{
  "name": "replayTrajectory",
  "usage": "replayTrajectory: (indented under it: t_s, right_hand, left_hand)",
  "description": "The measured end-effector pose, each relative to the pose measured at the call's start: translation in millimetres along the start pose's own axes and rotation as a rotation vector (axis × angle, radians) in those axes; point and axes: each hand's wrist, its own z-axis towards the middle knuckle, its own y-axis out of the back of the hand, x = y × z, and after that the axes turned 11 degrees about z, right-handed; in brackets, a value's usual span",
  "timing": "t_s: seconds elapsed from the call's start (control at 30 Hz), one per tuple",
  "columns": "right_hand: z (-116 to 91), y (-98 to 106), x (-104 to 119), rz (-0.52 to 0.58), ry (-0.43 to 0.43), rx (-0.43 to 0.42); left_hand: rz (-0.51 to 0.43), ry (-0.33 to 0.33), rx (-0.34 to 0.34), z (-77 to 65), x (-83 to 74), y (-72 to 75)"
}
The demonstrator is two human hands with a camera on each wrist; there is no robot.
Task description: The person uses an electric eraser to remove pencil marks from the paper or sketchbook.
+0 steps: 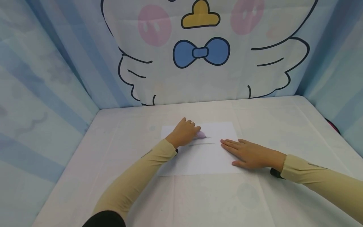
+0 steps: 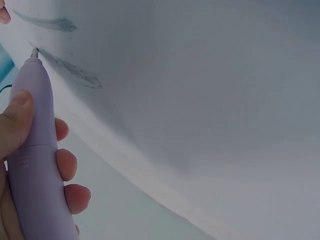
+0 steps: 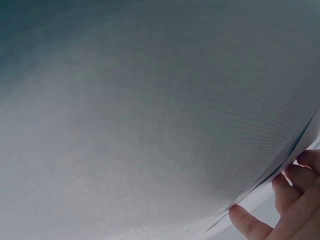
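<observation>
My left hand point(image 1: 183, 132) grips a lilac electric eraser point(image 1: 201, 135) over a white sheet of paper point(image 1: 198, 162). In the left wrist view the thumb presses one side of the eraser's body point(image 2: 39, 165) and the fingers curl round the other. Its narrow grey tip point(image 2: 34, 53) is right at the end of a smudged grey stroke point(image 2: 75, 72). Another grey stroke point(image 2: 50, 24) runs beside it. Flat on the right part of the sheet lies my right hand point(image 1: 248, 154), fingers extended and slightly spread. The right wrist view shows its fingers point(image 3: 245, 222) along the paper's edge.
The sheet lies on a table with a pale cloth point(image 1: 210, 198). Behind it hangs a curtain point(image 1: 198, 83) printed with a cartoon figure in a blue bow tie. Blue and white curtains point(image 1: 37, 119) also flank the table on both sides.
</observation>
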Motion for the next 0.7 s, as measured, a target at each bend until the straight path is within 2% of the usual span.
replayTrajectory:
  t_s: [0.2,0.53,0.7]
  right_hand:
    - [0.5,-1.0,-0.3,0.001,0.002,-0.003]
    - [0.8,-1.0,-0.3,-0.002,0.006,-0.003]
    - [0.5,0.1,0.5,0.008,0.002,-0.003]
  left_hand:
    - [-0.021,0.008,-0.003,0.4,-0.7,-1.8]
    - [-0.012,0.020,0.035,2.2,0.5,-3.4]
    - [-0.006,0.000,0.021,2.5,-0.8,-3.7]
